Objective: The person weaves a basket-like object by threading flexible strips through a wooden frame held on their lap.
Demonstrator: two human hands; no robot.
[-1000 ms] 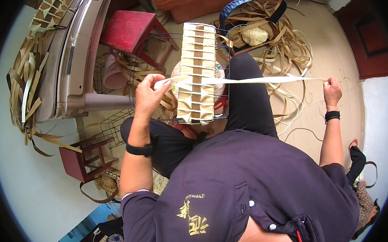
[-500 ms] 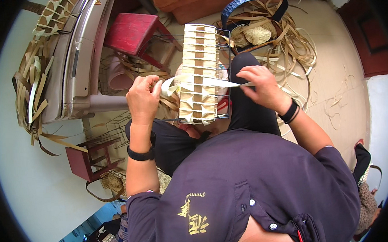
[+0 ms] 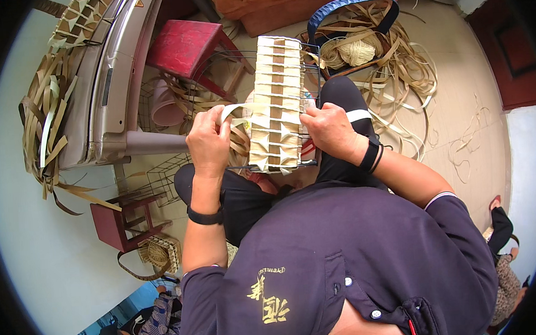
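Note:
A black wire frame [image 3: 310, 62] stands between my knees, one face covered by a woven panel [image 3: 276, 94] of cream strips with a brown strip down its middle. On the panel's left side my left hand [image 3: 209, 140] pinches a pale flat strip [image 3: 236, 108], which arches over to the weave. My right hand [image 3: 334, 130] is closed at the panel's right edge, its fingertips against the frame. A white strip end [image 3: 357, 115] sticks out behind that hand, over my right thigh. What exactly the right fingertips pinch is partly hidden, but the strip runs through the hand.
A basket with a blue handle [image 3: 350, 2] holds a ball of cream cord [image 3: 357, 49], with loose strips [image 3: 396, 70] spilling beside it. Left are a red stool [image 3: 183, 44], a pink bucket [image 3: 166, 103] and a small dark-red stool [image 3: 119, 227]. Other people sit behind me.
My right hand has come left from the strip's stretched-out end to the panel's edge, and the strip is no longer taut. My left hand has shifted slightly right, still pinching the strip.

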